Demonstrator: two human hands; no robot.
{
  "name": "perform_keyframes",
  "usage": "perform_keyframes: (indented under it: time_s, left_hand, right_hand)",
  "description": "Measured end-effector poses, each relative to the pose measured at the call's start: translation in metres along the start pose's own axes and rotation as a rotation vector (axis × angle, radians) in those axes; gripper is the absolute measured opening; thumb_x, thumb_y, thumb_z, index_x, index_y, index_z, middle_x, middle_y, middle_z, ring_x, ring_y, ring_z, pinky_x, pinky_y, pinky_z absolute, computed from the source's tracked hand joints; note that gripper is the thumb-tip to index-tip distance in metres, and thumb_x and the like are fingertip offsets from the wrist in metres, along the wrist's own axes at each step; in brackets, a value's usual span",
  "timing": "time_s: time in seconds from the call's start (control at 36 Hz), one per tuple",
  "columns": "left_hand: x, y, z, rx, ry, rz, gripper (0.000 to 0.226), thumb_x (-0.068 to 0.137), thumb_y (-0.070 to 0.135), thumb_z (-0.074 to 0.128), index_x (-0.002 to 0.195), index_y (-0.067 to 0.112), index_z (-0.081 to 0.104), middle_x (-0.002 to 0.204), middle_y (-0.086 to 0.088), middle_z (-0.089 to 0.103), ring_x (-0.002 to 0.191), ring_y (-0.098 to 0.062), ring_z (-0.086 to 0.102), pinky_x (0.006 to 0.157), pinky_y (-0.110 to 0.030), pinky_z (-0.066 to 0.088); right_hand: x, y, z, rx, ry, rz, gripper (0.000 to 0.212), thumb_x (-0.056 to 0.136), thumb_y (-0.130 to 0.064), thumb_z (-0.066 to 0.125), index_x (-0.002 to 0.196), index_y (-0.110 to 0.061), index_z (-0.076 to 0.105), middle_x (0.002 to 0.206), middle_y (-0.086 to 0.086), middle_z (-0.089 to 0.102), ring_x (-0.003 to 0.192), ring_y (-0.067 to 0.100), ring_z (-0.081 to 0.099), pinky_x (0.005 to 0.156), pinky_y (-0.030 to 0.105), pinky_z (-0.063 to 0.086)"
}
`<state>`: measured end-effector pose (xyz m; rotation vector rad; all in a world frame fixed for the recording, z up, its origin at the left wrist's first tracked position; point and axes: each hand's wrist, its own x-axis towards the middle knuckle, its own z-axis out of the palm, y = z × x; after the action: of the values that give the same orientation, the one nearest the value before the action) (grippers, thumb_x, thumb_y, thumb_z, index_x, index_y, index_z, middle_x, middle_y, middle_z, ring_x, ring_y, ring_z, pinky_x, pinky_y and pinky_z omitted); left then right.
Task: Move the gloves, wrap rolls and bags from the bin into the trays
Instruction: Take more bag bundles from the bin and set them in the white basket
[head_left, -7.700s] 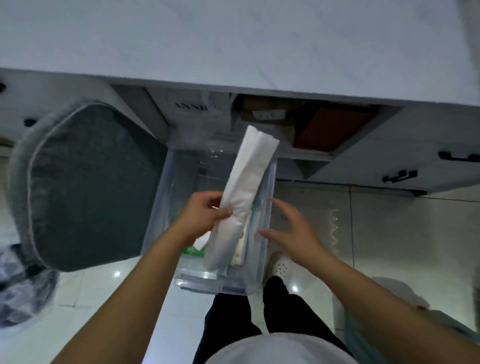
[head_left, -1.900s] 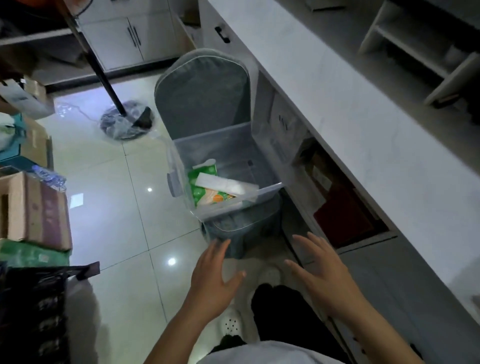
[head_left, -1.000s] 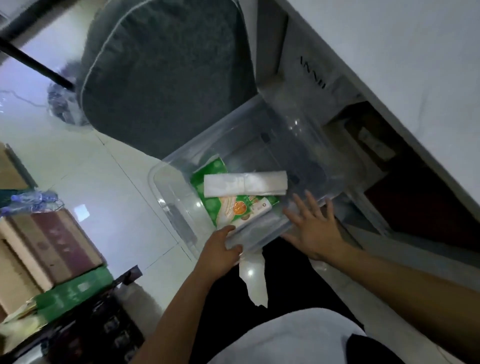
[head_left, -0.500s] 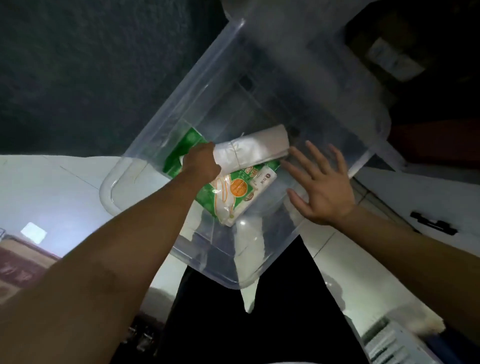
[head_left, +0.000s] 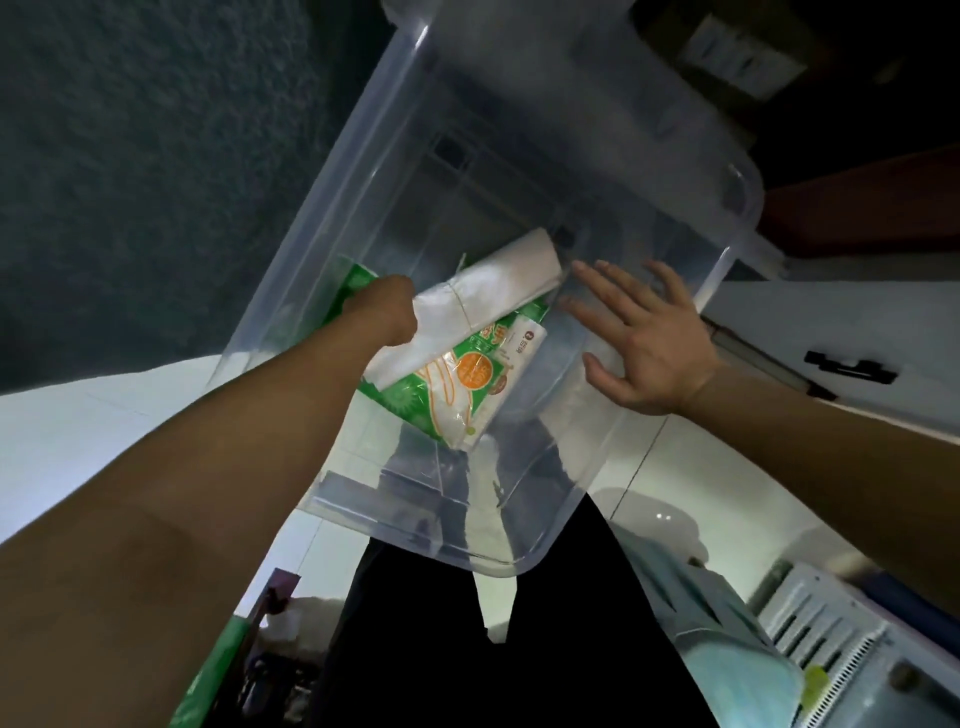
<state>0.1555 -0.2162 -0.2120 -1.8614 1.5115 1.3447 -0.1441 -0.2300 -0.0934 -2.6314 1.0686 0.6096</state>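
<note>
1. Head view: a clear plastic bin (head_left: 524, 130) fills the middle of the frame, seen from above, with the person's dark trousers (head_left: 493, 649) below it.
2. Inside the bin lies a white bundle (head_left: 498, 286) of folded plastic, tied round its middle with a thin band. It lies slantwise across a green packet (head_left: 457, 389) with an orange disc printed on it.
3. The left hand (head_left: 387, 317) reaches into the bin from the lower left. Its back faces the camera, and it is closed around the nearer end of the white bundle, gripping it.
4. The right hand (head_left: 649, 338) is flat and spread, fingers straight, palm down, holding nothing. It sits over the right side of the bin, with its fingertips just beside the far end of the white bundle. Whether it touches the bin wall cannot be told.
5. A dark grey cushioned seat (head_left: 156, 156) takes up the upper left, next to the bin.
6. A pale glossy floor (head_left: 93, 431) shows beneath the left forearm.
7. To the right is a white cabinet front with a black handle (head_left: 852, 364).
8. A white slatted tray (head_left: 831, 634) sits at the lower right, well apart from the bin, with something pale blue next to it.
</note>
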Motion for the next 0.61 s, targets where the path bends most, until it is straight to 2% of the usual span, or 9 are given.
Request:
perform_keyframes:
  time_s: [0.11, 0.19, 0.25, 0.31, 0.39, 0.47, 0.53, 0.61]
  left_hand:
    - [-0.024, 0.006, -0.015, -0.015, -0.035, -0.008, 0.038, 0.076, 0.009, 0.068, 0.113, 0.009, 0.061, 0.111, -0.014, 0.066, 0.095, -0.032, 0.065, 0.075, -0.034, 0.055]
    - [-0.047, 0.008, -0.019, -0.134, -0.041, -0.035, 0.041, 0.077, 0.008, 0.069, 0.117, 0.006, 0.064, 0.116, -0.015, 0.066, 0.101, -0.034, 0.064, 0.083, -0.036, 0.056]
    - [-0.065, 0.006, -0.017, -0.330, -0.074, -0.079, 0.045, 0.076, 0.003, 0.072, 0.120, 0.002, 0.064, 0.119, -0.019, 0.065, 0.105, -0.036, 0.064, 0.090, -0.041, 0.055]
    - [-0.088, 0.005, -0.017, -0.613, -0.117, -0.150, 0.043, 0.076, -0.003, 0.072, 0.118, -0.001, 0.063, 0.115, -0.022, 0.066, 0.101, -0.035, 0.064, 0.084, -0.041, 0.053]
    - [-0.131, 0.009, -0.019, -0.906, -0.146, -0.202, 0.034, 0.083, -0.003, 0.068, 0.116, 0.004, 0.063, 0.105, -0.016, 0.067, 0.093, -0.030, 0.064, 0.076, -0.036, 0.049]
    - [-0.175, 0.019, -0.021, -1.125, -0.095, -0.196, 0.041, 0.086, -0.003, 0.066, 0.126, 0.006, 0.058, 0.107, -0.013, 0.068, 0.090, -0.028, 0.066, 0.070, -0.033, 0.053]
    - [-0.203, 0.028, -0.022, -1.207, -0.022, -0.166, 0.043, 0.086, -0.003, 0.066, 0.126, 0.007, 0.056, 0.108, -0.011, 0.068, 0.087, -0.026, 0.067, 0.071, -0.035, 0.055]
    - [-0.245, 0.047, -0.020, -1.273, 0.078, -0.090, 0.043, 0.086, -0.003, 0.067, 0.124, 0.011, 0.056, 0.111, -0.007, 0.070, 0.089, -0.022, 0.068, 0.069, -0.034, 0.055]
  right_hand:
    - [0.001, -0.004, -0.009, -0.019, -0.133, 0.054, 0.067, 0.091, -0.055, 0.029, 0.149, -0.023, 0.038, 0.162, 0.010, 0.023, 0.147, 0.032, 0.027, 0.115, 0.063, 0.017]
    - [0.004, -0.009, -0.014, -0.037, -0.178, 0.110, 0.067, 0.091, -0.054, 0.036, 0.151, -0.025, 0.031, 0.165, 0.008, 0.009, 0.150, 0.032, 0.017, 0.115, 0.065, 0.012]
    - [0.009, -0.012, -0.018, -0.015, -0.181, 0.163, 0.069, 0.091, -0.051, 0.043, 0.153, -0.028, 0.023, 0.166, 0.005, -0.003, 0.152, 0.031, 0.007, 0.116, 0.066, 0.008]
    - [0.014, -0.017, -0.026, 0.041, -0.151, 0.214, 0.071, 0.091, -0.045, 0.049, 0.154, -0.028, 0.020, 0.166, 0.003, -0.010, 0.152, 0.031, 0.003, 0.116, 0.066, 0.007]
    - [0.018, -0.024, -0.044, 0.131, -0.095, 0.295, 0.073, 0.091, -0.042, 0.053, 0.154, -0.027, 0.021, 0.166, 0.005, -0.010, 0.152, 0.031, 0.002, 0.117, 0.063, 0.007]
    - [0.010, -0.037, -0.059, 0.340, 0.015, 0.407, 0.071, 0.088, -0.038, 0.059, 0.151, -0.024, 0.030, 0.165, 0.010, 0.004, 0.150, 0.033, 0.011, 0.117, 0.061, 0.015]
    - [0.000, -0.048, -0.070, 0.563, 0.093, 0.496, 0.070, 0.088, -0.038, 0.062, 0.150, -0.022, 0.034, 0.163, 0.012, 0.014, 0.147, 0.034, 0.021, 0.117, 0.053, 0.022]
    - [-0.026, -0.067, -0.095, 1.102, 0.115, 0.633, 0.072, 0.088, -0.036, 0.068, 0.150, -0.017, 0.036, 0.155, 0.009, 0.032, 0.139, 0.029, 0.037, 0.109, 0.034, 0.032]
